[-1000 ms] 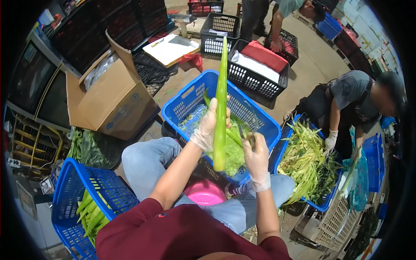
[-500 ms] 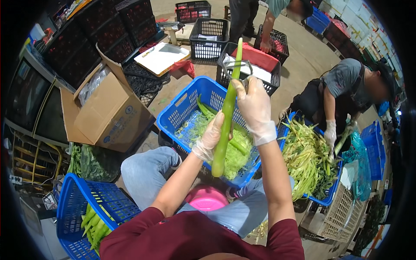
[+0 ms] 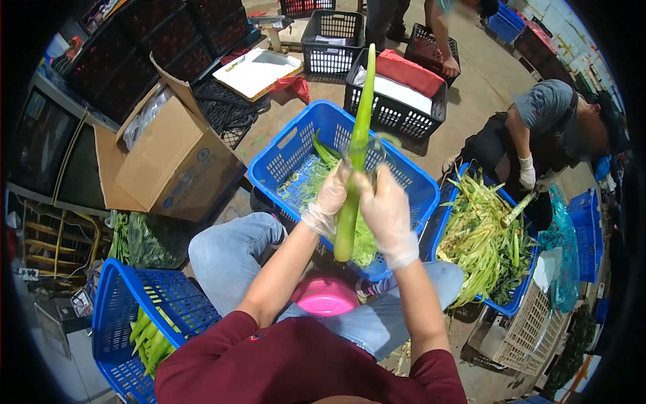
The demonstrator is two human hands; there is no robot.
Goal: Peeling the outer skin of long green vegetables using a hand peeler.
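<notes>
A long, pale-green celtuce stem (image 3: 364,111) stands tilted in front of me, its thin tip pointing away and its thick cut end toward me. My left hand (image 3: 328,200), in a clear glove, is closed around its lower middle. In my gloved right hand (image 3: 388,219) is a peeler (image 3: 377,149), smeared by motion, its head against or close to the stem. Beneath both hands sits a blue plastic basket (image 3: 274,176) with green peelings (image 3: 364,248) and a few longer green pieces inside.
A pink basin (image 3: 326,296) sits between my legs. Peeled stems (image 3: 152,342) fill a tilted blue crate (image 3: 111,299) at my left, near a cardboard box (image 3: 165,158). At right, a co-worker (image 3: 538,135) handles a stem over a crate of leafy peelings (image 3: 481,236). Black crates (image 3: 397,111) stand ahead.
My right hand with the peeler has come down along the stem toward me. The view has shifted slightly. The co-worker's stem now lies lower, over the leafy peelings.
</notes>
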